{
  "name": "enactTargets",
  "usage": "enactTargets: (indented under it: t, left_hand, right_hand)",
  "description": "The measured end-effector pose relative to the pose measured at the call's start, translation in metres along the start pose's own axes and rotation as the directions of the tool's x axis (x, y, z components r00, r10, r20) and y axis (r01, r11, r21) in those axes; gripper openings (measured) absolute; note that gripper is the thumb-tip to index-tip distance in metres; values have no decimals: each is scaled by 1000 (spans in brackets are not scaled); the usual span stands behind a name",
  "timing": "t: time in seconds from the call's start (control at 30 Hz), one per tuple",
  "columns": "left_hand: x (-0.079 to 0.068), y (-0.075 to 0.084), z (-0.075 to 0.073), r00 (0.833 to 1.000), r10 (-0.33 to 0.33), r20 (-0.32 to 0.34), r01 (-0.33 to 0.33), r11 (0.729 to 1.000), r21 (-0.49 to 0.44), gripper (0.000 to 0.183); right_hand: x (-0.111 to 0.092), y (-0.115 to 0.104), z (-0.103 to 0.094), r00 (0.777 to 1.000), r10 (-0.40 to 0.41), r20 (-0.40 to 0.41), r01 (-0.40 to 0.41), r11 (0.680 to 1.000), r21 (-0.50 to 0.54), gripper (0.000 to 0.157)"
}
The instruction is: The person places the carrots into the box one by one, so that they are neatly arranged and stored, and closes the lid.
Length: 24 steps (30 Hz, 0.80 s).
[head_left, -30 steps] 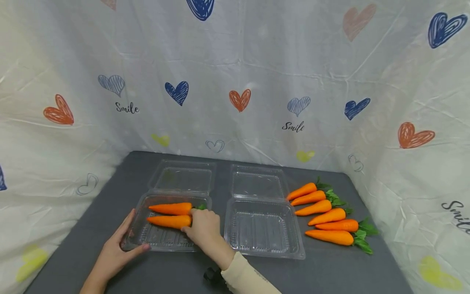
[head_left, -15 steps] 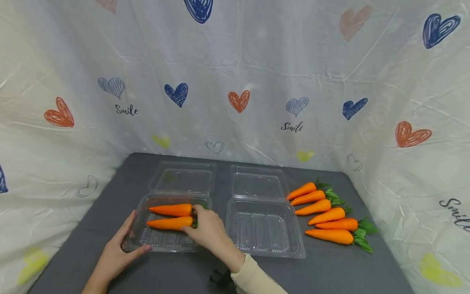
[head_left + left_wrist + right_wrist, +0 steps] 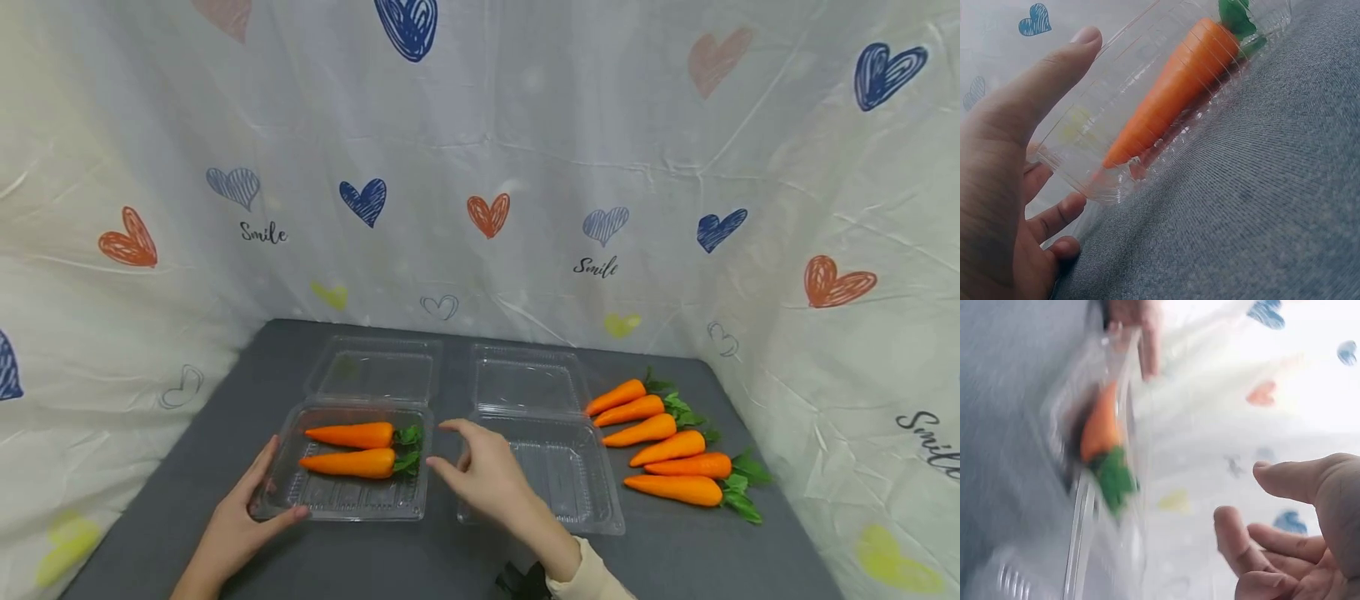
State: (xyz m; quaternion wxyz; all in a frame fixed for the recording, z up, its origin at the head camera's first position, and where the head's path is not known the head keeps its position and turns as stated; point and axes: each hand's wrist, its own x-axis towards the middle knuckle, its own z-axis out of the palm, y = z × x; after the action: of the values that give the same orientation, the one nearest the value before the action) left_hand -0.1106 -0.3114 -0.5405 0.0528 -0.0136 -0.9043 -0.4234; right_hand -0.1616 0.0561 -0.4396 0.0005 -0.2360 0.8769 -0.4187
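Observation:
Two orange carrots with green leaves, a rear carrot point(image 3: 350, 434) and a front carrot point(image 3: 348, 463), lie side by side in the left clear plastic container point(image 3: 352, 505). Their tips point left. My left hand point(image 3: 236, 529) holds this container at its front left corner, fingers along the left side and thumb at the front rim. In the left wrist view, a carrot point(image 3: 1175, 87) shows through the clear wall. My right hand point(image 3: 491, 479) holds nothing; thumb and forefinger are spread apart above the left part of the right clear container point(image 3: 611, 508), which has no carrots in it.
Several loose carrots point(image 3: 678, 490) lie in a slanting row on the right of the grey table point(image 3: 375, 562), leaves to the right. Both containers' lids, left lid point(image 3: 375, 371) and right lid point(image 3: 528, 379), lie folded back. A white heart-patterned curtain point(image 3: 420, 258) surrounds the table.
My right hand has let go of the front carrot's leafy end and moved right, out of the left container. The carrots stay lying there. My left hand keeps its place on the container.

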Motion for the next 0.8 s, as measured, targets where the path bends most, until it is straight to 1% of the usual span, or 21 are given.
enactTargets:
  t: [0.07, 0.17, 0.27, 0.37, 0.53, 0.67, 0.73, 0.8]
  left_hand:
    - [0, 0, 0, 1000, 2, -1, -2, 1000, 0, 115]
    - [0, -1, -1, 1000, -9, 1, 9, 1000, 16, 115]
    - [-1, -1, -1, 1000, -29, 4, 28, 999, 39, 115]
    - [-1, -2, -1, 999, -38, 0, 38, 998, 54, 115]
    - [-1, -1, -1, 1000, -27, -11, 28, 999, 31, 115]
    - [0, 0, 0, 1000, -26, -15, 26, 999, 42, 115]
    - [1, -1, 1, 1000, -25, -18, 26, 998, 49, 114]
    - [1, -1, 1, 999, -25, -22, 26, 998, 51, 113]
  right_hand:
    - [-7, 9, -11, 999, -10, -50, 10, 1000, 1, 42]
    - [-18, 23, -26, 991, 18, -132, -19, 1000, 1, 36]
    - [-28, 36, -37, 975, 69, -211, -71, 998, 2, 32]
    - [-38, 49, -48, 957, 118, -265, -117, 993, 18, 30]
    - [-51, 67, -64, 927, 215, -306, -203, 977, 70, 28]
    - [-63, 80, -78, 901, 296, -317, -276, 955, 107, 28]
    - [-70, 88, -86, 884, 327, -335, -309, 945, 107, 30]
    - [-79, 96, -95, 861, 354, -365, -342, 934, 100, 33]
